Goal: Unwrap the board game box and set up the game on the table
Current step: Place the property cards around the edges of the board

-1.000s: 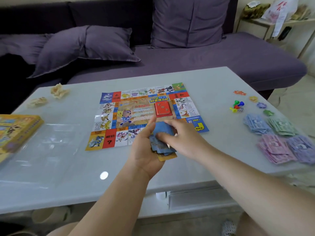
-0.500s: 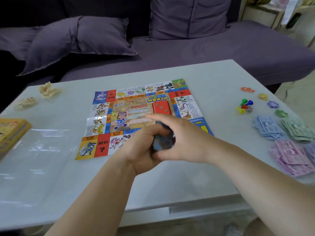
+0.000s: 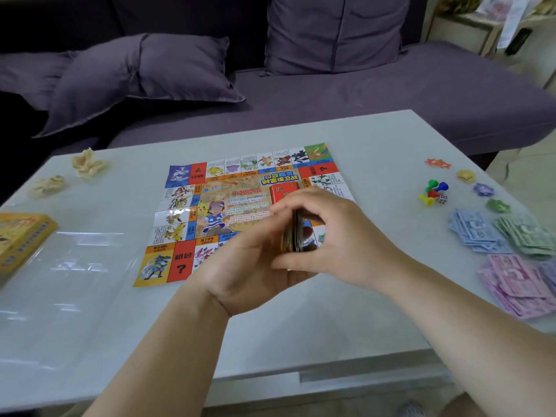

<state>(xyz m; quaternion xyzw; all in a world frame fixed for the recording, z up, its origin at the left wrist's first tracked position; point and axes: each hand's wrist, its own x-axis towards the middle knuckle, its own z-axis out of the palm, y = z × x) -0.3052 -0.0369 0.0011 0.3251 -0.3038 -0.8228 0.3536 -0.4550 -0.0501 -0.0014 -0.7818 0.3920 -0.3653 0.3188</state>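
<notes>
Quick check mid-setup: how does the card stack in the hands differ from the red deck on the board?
The card stack stands on edge, held between the left hand and right hand; the red deck lies flat on the board. The card stack shows dark and yellowish edges; the red deck shows a red face. Both are over the board.

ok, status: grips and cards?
Left grip and right grip both holding card stack, edge-on above board. Board laid flat. Nothing in the way; pawns, money piles off right.
</notes>
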